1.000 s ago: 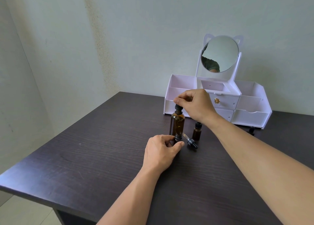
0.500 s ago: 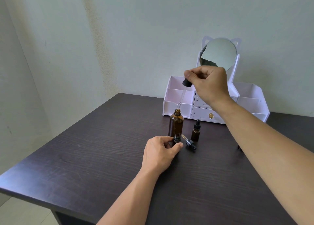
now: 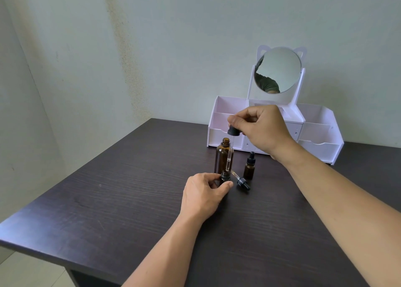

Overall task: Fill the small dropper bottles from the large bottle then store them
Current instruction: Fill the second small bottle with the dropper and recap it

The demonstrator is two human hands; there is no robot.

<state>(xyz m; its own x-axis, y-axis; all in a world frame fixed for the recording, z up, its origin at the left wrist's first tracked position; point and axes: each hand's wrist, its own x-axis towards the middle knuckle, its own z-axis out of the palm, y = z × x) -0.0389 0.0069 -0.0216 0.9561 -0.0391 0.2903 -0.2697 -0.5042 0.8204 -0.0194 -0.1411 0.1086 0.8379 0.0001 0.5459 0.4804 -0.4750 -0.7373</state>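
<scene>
A person's left hand [image 3: 204, 194] rests on the dark wood-grain counter [image 3: 108, 210], thumb and fingers [image 3: 227, 185] curled round a small open dropper bottle [image 3: 225, 176], gripping its dark amber body so that only the threaded neck shows. Directly behind it, at 12 o'clock, stands the large bottle [image 3: 223, 156]: amber glass, tall and round-shouldered, upright, its cap off and its threaded mouth bare. In front of that bottle hangs a long dropper [image 3: 229, 154], a clear glass pipette under a black collar, its tip just above the small bottle's neck. The right hand [image 3: 263, 130] holds it from above, fingertips pinching the bulb at the top, which they mostly hide. At 3 o'clock of the held small bottle, a short dropper cap [image 3: 242, 181] lies on its side on the counter, black ribbed collar and bulb toward the viewer, glass tip pointing back toward the bottles. Just beyond it, a second small dropper bottle [image 3: 249, 166] stands upright, amber, its black dropper cap on. At the counter's far edge, against the pale wall, sits a white organizer [image 3: 321, 134] with open compartments, drawers and a round cat-eared mirror [image 3: 278, 69].
</scene>
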